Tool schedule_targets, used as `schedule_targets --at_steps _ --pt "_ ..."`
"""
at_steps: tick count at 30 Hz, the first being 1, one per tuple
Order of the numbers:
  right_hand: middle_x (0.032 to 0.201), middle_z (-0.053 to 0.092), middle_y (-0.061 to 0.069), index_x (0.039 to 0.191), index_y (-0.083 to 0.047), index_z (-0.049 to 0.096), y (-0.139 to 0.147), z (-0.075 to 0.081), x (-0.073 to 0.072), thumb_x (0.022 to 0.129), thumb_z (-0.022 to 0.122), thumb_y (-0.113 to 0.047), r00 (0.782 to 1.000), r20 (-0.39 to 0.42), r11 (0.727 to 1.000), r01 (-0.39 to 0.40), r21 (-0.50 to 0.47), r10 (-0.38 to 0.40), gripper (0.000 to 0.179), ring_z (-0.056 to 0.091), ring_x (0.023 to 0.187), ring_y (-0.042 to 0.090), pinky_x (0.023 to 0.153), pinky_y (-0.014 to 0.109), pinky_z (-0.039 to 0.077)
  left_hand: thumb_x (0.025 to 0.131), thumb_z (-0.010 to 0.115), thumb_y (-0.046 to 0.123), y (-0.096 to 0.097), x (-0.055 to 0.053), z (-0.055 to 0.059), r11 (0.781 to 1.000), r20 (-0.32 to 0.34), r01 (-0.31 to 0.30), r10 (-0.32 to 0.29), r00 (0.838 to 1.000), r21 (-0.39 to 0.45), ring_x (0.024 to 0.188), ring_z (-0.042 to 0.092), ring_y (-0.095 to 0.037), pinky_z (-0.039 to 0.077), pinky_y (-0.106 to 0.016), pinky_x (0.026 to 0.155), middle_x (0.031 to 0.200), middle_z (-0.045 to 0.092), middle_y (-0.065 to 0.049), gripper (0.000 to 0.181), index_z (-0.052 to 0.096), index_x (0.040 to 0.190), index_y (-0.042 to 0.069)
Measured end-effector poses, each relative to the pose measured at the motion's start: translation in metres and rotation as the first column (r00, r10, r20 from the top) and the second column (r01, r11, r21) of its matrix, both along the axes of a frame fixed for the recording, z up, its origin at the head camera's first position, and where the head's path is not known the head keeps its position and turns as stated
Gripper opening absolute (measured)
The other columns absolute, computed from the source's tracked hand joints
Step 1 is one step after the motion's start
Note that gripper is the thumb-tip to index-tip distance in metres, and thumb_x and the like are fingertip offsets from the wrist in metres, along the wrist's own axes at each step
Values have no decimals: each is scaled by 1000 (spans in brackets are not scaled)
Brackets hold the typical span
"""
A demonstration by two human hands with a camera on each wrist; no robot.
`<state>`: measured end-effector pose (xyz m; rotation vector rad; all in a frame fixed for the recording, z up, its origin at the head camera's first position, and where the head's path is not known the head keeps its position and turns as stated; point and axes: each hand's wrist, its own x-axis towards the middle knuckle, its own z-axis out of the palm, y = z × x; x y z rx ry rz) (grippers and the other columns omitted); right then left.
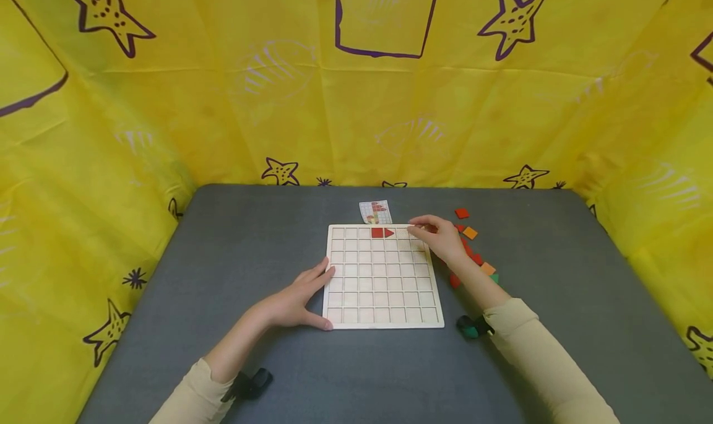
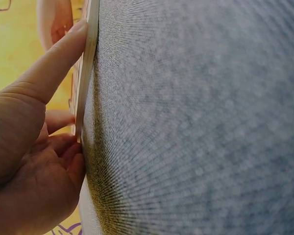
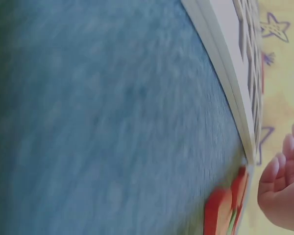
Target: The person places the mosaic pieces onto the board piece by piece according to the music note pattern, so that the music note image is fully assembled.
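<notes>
The right hand (image 1: pixel 442 241) hides the far right corner of the board (image 1: pixel 380 284) and some tiles (image 1: pixel 470 233); whether it pinches one cannot be told. The print on the card (image 1: pixel 375 212) is too small to read. The right wrist view blurs the tiles and crops that hand

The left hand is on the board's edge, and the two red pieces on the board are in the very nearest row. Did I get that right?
Not quite: the two red pieces are in the farthest row, not the nearest, as the head view shows. The left hand is on the edge of the board, just as you said.
</notes>
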<state>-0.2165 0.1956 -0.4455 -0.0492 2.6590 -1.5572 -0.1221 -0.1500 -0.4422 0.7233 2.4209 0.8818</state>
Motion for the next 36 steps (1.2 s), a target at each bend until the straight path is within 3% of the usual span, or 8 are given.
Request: schedule_targets --at_steps 8,14,21,24,31,36 --pt "107 64 10 117 -8 68 35 9 10 91 69 -35 998 16 996 68 -51 -67 37 57 95 28 81 35 48 76 84 38 -1 0 -1 1000 -10 7 -6 1000 25 146 8 -37 21 -58 109 163 1 -13 107 20 155 5" --pt "113 63 10 120 -10 67 65 5 19 93 67 -37 995 35 995 89 53 -91 38 54 97 25 76 30 46 76 84 38 0 0 0 1000 -7 8 -8 1000 20 146 8 -38 21 -58 109 163 2 -14 107 20 155 5" --pt "124 60 19 124 -6 64 89 4 29 95 64 -37 997 37 984 65 167 -72 43 53 107 34 84 42 42 75 84 38 0 0 0 1000 -8 7 -7 1000 16 146 8 -38 22 -58 108 163 2 -14 108 20 155 5" --pt "124 61 19 124 -6 63 95 4 30 95 64 -36 998 35 978 52 200 -61 42 54 107 34 85 45 43 76 84 39 0 0 0 1000 -10 6 -6 1000 13 146 8 -38 22 -58 109 163 2 -14 108 20 155 5" --pt "119 64 20 123 -4 64 103 -2 29 92 69 -34 998 43 955 41 295 -56 44 58 97 32 77 38 46 76 84 39 1 0 0 1000 -7 9 -8 1000 13 146 8 -38 22 -58 109 163 2 -14 108 19 155 5" --pt "115 63 21 121 -2 65 102 -2 27 90 70 -30 998 43 936 22 351 -40 42 57 94 33 77 41 45 76 84 38 0 0 0 1000 -4 6 -6 1000 13 146 8 -38 22 -59 109 163 2 -14 108 19 155 5"
